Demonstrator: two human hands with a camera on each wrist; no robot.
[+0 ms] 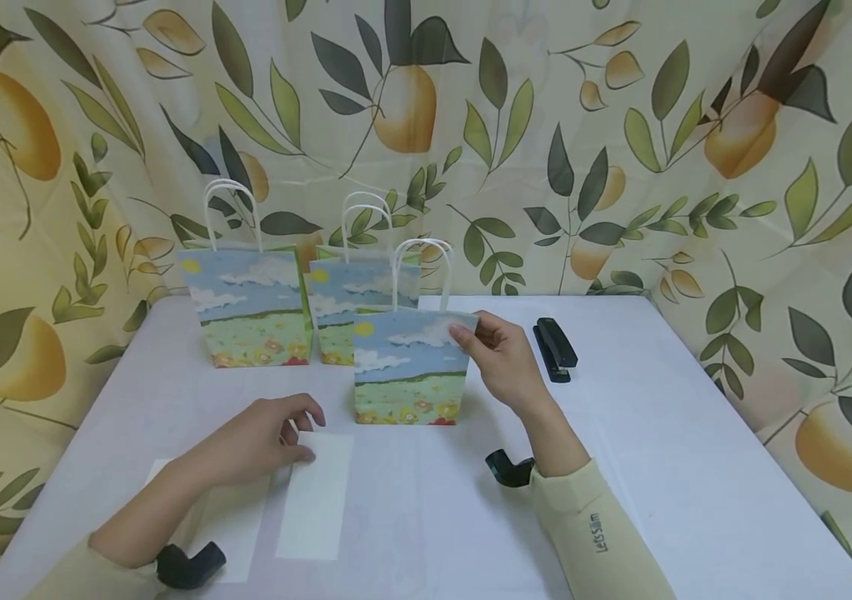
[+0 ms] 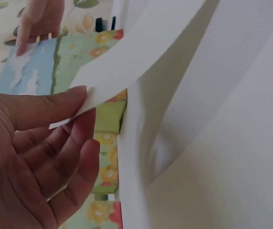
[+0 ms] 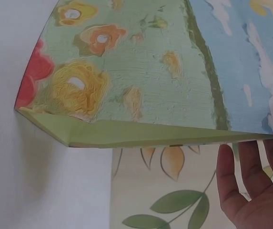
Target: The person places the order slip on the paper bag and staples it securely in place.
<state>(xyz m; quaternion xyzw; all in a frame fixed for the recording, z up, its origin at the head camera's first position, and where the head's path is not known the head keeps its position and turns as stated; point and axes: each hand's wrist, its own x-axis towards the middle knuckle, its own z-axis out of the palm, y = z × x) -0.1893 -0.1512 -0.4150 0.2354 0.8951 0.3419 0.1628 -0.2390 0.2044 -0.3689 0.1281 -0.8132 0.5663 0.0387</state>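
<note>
In the head view my left hand [image 1: 257, 442] pinches the upper end of a white paper strip [image 1: 315, 508] between thumb and forefinger. The left wrist view shows this strip [image 2: 126, 55] curving up off the table. My right hand [image 1: 504, 362] grips the upper right edge of the front paper gift bag [image 1: 407, 367], its thumb on the printed front. That bag, printed with sky, meadow and flowers, stands upright with white handles. From the right wrist camera, the bag's green side [image 3: 93, 133] shows folded inward, with fingers [image 3: 229, 176] behind it.
Two matching paper bags stand behind, one at the left [image 1: 249, 308] and another [image 1: 328, 308] partly hidden by the front bag. A black stapler [image 1: 555, 350] lies right of my right hand. More white paper [image 1: 234, 533] lies under my left forearm. Patterned cloth [image 1: 531, 167] hangs behind the table.
</note>
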